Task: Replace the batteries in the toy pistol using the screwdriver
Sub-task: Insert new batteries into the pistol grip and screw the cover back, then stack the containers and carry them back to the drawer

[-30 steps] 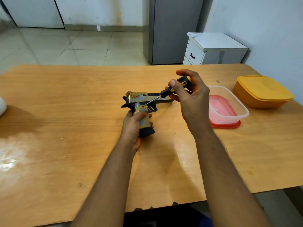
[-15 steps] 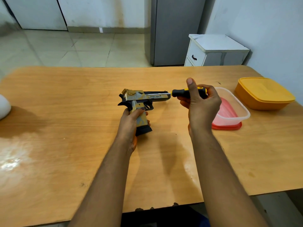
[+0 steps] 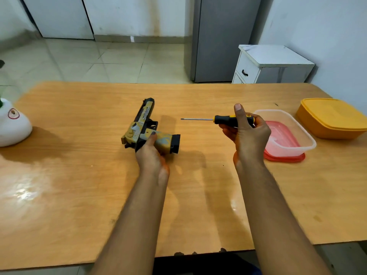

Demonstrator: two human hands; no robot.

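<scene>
The toy pistol, gold and grey with black trim, lies on the wooden table with its barrel pointing away from me and its grip to the right. My left hand is closed around the grip. My right hand holds the screwdriver by its black and yellow handle, level above the table to the right of the pistol. Its metal shaft points left, the tip a short gap from the pistol. No batteries are visible.
A clear plastic container sits on a red lid just right of my right hand. A yellow lidded box stands at the far right. A white rounded object rests at the left edge. A white cabinet stands beyond the table.
The screwdriver tip has left the pistol and my right hand has drawn it away to the right. My left hand has turned the pistol so the barrel points away from me.
</scene>
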